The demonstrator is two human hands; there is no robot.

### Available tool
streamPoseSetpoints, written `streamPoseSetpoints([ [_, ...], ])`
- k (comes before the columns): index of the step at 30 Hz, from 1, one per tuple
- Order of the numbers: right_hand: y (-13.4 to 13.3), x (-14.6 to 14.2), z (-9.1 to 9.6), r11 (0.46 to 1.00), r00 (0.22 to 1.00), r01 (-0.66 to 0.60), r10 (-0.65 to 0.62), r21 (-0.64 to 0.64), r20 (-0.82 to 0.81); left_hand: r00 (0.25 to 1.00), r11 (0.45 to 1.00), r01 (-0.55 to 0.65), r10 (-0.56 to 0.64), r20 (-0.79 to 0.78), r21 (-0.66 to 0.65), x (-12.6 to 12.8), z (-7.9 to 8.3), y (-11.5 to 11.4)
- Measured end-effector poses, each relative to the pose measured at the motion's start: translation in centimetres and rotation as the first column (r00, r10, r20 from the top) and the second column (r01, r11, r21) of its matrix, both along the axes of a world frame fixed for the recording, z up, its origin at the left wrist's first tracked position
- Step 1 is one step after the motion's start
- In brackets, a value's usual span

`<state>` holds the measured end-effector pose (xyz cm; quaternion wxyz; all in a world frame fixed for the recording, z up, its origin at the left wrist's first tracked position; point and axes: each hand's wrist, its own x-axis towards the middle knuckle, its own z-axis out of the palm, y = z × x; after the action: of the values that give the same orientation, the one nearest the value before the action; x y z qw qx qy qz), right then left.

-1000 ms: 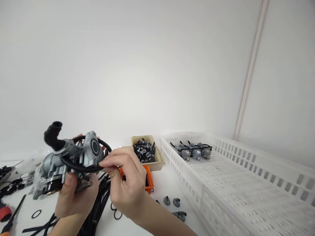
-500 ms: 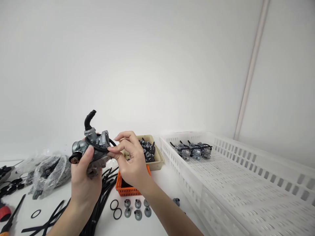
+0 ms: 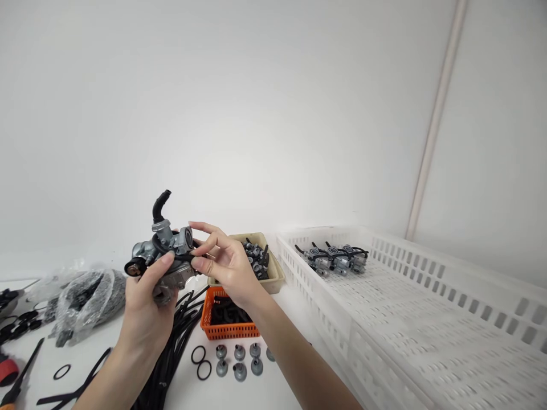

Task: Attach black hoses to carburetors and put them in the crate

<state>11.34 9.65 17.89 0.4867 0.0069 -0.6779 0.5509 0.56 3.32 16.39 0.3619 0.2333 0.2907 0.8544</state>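
My left hand [image 3: 149, 302] is wrapped round a grey metal carburetor [image 3: 171, 278], held up above the table. A bent black rubber boot [image 3: 160, 206] rises from its top, and a round black part with a copper-coloured centre sits on its left side. A thin black hose [image 3: 184, 258] loops around the carburetor body. My left thumb presses on this hose. At the flange side, my right hand [image 3: 228, 265] pinches the hose between thumb and fingers, with its index finger raised by the flange. The far end of the hose is hidden behind my fingers.
A white crate [image 3: 354, 327] on the right holds several carburetors [image 3: 337, 259]. An orange basket [image 3: 231, 331] and a beige bin [image 3: 276, 279] hold black and grey parts. Small metal caps [image 3: 240, 372], O-rings [image 3: 204, 370], black tubes [image 3: 166, 364], a bagged bundle [image 3: 92, 299] and a screwdriver [image 3: 23, 370] lie around.
Both hands and the carburetor have shifted slightly right. My right index finger has straightened up toward the flange, and more of the orange basket shows.
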Motion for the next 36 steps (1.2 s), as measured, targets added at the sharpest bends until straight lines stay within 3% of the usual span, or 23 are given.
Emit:
streamPoseSetpoints([
  [4,0.2,-0.2,0.0,0.994,0.999,-0.024,0.021,-0.105,-0.031,0.999,1.0,-0.004,0.005,0.034,-0.018,-0.2,-0.2,0.1],
  [8,0.0,-0.3,0.2,0.99,1.0,0.026,-0.026,-0.142,-0.004,0.998,0.999,0.027,-0.03,0.05,0.046,-0.2,-0.2,0.2],
  [12,-0.9,0.0,0.4,0.992,0.997,0.076,-0.077,-0.098,-0.003,0.99,0.983,0.12,-0.129,0.057,0.142,-0.3,-0.2,0.3],
  [18,-2.9,0.7,0.5,0.972,0.964,0.237,-0.235,-0.001,0.123,0.959,0.959,0.262,-0.271,0.083,0.11,-0.8,-0.9,1.2],
  [24,-3.8,0.3,0.8,0.946,0.942,0.31,-0.293,-0.089,0.164,0.955,0.957,0.269,-0.28,0.099,0.11,-1.5,-2.0,1.9],
  [27,-4.3,0.4,0.8,0.935,0.927,0.35,-0.336,-0.061,0.167,0.939,0.94,0.314,-0.328,0.101,0.134,-2.0,-2.4,2.2],
  [31,-4.1,1.5,1.4,0.943,0.923,0.333,-0.332,0.03,0.197,0.848,0.836,0.519,-0.53,0.017,0.178,-2.6,-2.7,2.1],
  [34,-2.9,2.5,2.0,0.922,0.913,0.386,-0.381,-0.01,0.146,0.733,0.717,0.678,-0.676,-0.074,0.162,-2.3,-2.6,1.8],
  [36,-1.9,2.9,2.4,0.901,0.898,0.433,-0.43,-0.023,0.092,0.682,0.668,0.731,-0.722,-0.117,0.14,-1.7,-2.6,1.5],
])
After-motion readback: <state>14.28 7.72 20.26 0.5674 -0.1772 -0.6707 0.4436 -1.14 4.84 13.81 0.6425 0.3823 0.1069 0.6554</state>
